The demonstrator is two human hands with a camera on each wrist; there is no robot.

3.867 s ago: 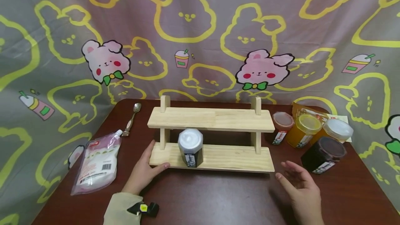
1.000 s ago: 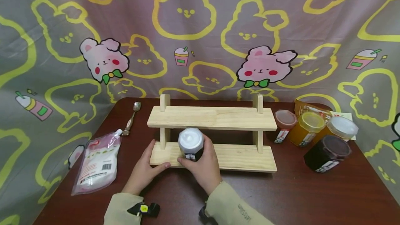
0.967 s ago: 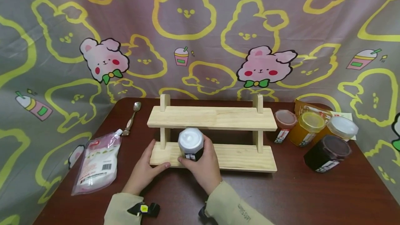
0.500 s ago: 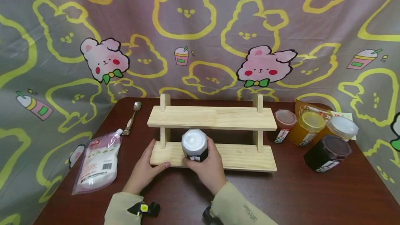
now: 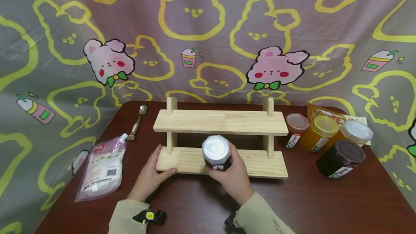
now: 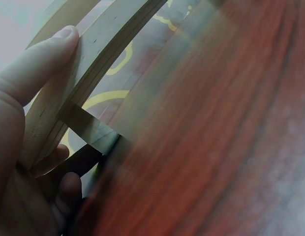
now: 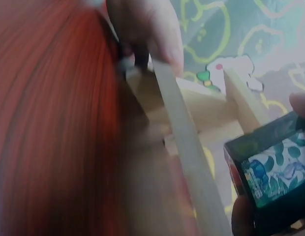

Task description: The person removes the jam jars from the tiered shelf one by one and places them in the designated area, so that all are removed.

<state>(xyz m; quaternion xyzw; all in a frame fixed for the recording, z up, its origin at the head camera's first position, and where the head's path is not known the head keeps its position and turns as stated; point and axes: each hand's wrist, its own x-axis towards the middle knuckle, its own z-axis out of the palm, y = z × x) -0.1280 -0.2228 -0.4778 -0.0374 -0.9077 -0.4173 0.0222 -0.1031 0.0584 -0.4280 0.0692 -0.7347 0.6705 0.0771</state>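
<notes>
A two-tier wooden rack (image 5: 221,121) stands in the middle of the table in the head view. My left hand (image 5: 150,175) grips the left end of its lower board; the left wrist view shows the thumb (image 6: 54,51) on the board and fingertips curled below it. My right hand (image 5: 232,176) holds a dark eight-sided jar with a white lid (image 5: 216,148) upright over the middle of the lower board. Its labelled side (image 7: 278,169) shows in the right wrist view. Whether the jar's base touches the board is hidden.
To the right stand a reddish jar (image 5: 294,133), a yellow jar (image 5: 320,134), a pale-lidded jar (image 5: 356,132) and a dark jar (image 5: 340,160), with a brown packet (image 5: 316,111) behind. A spouted pouch (image 5: 102,170) and a spoon (image 5: 137,124) lie left.
My right hand came from the table's right side, took hold of the white-lidded jar and has moved it rightward along the lower board. The left hand stays on the rack's end.
</notes>
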